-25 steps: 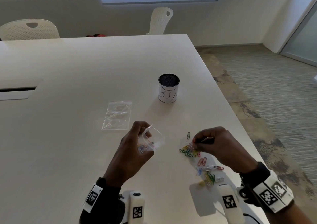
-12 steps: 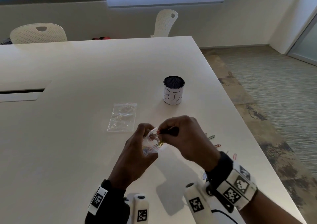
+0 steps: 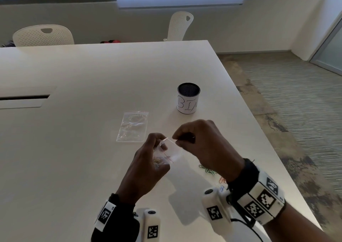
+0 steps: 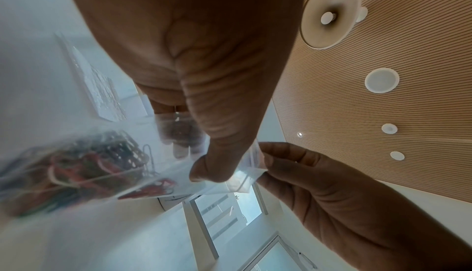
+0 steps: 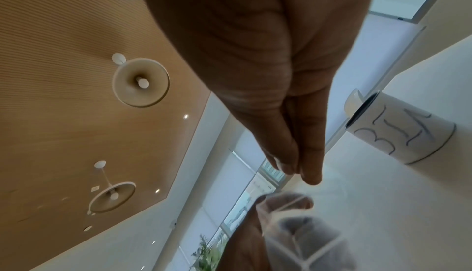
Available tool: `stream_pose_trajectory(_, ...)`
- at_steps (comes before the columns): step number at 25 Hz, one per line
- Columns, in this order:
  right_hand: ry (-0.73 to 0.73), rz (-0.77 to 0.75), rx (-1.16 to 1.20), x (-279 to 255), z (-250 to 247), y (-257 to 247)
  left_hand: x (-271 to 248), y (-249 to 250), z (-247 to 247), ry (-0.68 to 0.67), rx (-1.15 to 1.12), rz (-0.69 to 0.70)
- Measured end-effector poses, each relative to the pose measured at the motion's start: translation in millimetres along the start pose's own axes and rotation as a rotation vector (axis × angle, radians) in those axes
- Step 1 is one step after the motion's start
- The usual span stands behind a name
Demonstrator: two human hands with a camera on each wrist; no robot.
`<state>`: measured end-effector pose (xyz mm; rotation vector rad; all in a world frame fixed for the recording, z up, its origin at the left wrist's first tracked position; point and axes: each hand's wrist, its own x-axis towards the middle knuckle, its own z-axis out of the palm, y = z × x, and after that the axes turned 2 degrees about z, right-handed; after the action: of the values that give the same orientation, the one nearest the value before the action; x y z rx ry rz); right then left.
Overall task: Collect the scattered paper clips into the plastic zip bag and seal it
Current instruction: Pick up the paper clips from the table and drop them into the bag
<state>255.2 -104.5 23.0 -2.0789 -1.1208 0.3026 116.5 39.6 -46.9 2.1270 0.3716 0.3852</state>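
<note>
2 hands [image 3: 148,160] [image 3: 201,145] of ours pinch the small clear plastic zip bag [image 3: 171,152] above the white table [image 3: 74,149]. Coloured paper clips [image 4: 84,172] sit inside it.

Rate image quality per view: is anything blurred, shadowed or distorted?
Head view: dim and backlit, hands cast shadows on the white table. Left wrist view: coloured paper clips inside the clear plastic zip bag smear into blur. Right wrist view: wide-angle tilt; bag's rim soft.
</note>
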Motion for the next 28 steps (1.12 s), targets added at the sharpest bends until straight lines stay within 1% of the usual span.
stream_pose_trajectory(2,0.042,0.039,-0.02,-2,-13,17,0,-1,0,-0.002,0.0,0.0)
stream_pose_trajectory(4,0.043,0.095,-0.082,-4,-27,43,0,-1,0,-0.006,0.0,-0.001)
stream_pose_trajectory(8,-0.075,0.225,-0.233,-14,-44,101,1,-1,1,-0.014,0.006,0.005)
stream_pose_trajectory(11,-0.133,0.295,-0.333,-21,-39,127,2,0,3,-0.019,0.005,0.012)
stream_pose_trajectory(14,-0.144,0.355,-0.398,-25,-26,133,3,0,4,-0.029,-0.001,0.009)
stream_pose_trajectory(16,-0.172,0.334,-0.408,-28,-16,131,3,0,3,-0.033,0.0,0.006)
stream_pose_trajectory(20,-0.298,0.277,-0.332,-32,-10,116,3,0,1,-0.025,0.003,0.002)
stream_pose_trajectory(21,-0.307,0.258,-0.319,-31,-10,112,3,0,1,-0.024,0.005,0.0)
stream_pose_trajectory(24,-0.215,0.193,-0.315,-28,-7,106,3,-1,1,-0.024,0.001,-0.002)
stream_pose_trajectory(25,-0.218,0.17,-0.311,-27,-7,105,2,-1,1,-0.027,-0.001,-0.003)
stream_pose_trajectory(28,-0.357,0.053,-0.353,-28,-3,104,1,0,1,-0.03,0.005,0.002)
